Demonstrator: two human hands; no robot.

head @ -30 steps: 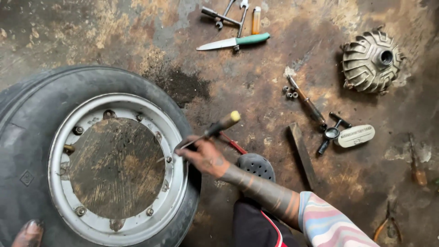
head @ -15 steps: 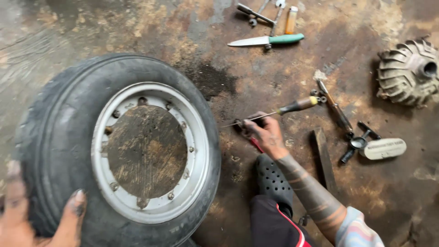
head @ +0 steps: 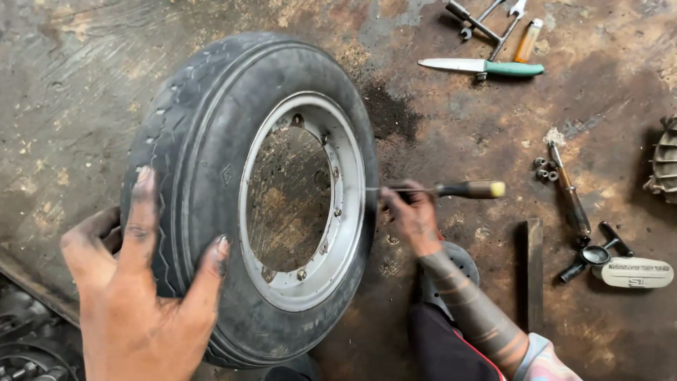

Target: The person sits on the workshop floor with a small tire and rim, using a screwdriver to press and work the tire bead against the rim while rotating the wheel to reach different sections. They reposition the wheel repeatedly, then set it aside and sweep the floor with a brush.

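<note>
Tyre [head: 204,162] up on edge now, tilted, tread toward the camera at nine o'clock of the frame, silver rim [head: 345,212] facing three o'clock with bolt holes showing round its ring. Left hand [head: 141,296], grimy, spread over the tread at seven o'clock, fingers [head: 141,212] splayed across the rubber and thumb hooked round the far side, gripping the tyre and propping it. Right hand [head: 412,215] at centre, just off the rim's three o'clock edge, clenched round a screwdriver [head: 451,189], dark handle with a yellow butt pointing to three o'clock, thin shaft laid level and reaching the rim's lip; whether the tip touches metal, hard to say. Patterned sleeve [head: 543,360] down at five o'clock, dark trouser leg beside it, a perforated dark shoe [head: 458,261] under the forearm. Up at one o'clock, well apart, a knife [head: 483,67] with a green handle, above it a cross-shaped wrench [head: 486,21] and a small orange tube [head: 527,39]. Out at three o'clock, a few nuts [head: 544,168] beside a long slim tool [head: 568,190], a flat dark bar [head: 534,271] lying upright in the frame, a black socket tool [head: 592,255] touching a pale oval cover [head: 635,271], and a ribbed metal housing [head: 664,162] cut off by the edge. Stained, oily concrete floor [head: 70,106] under everything.
</note>
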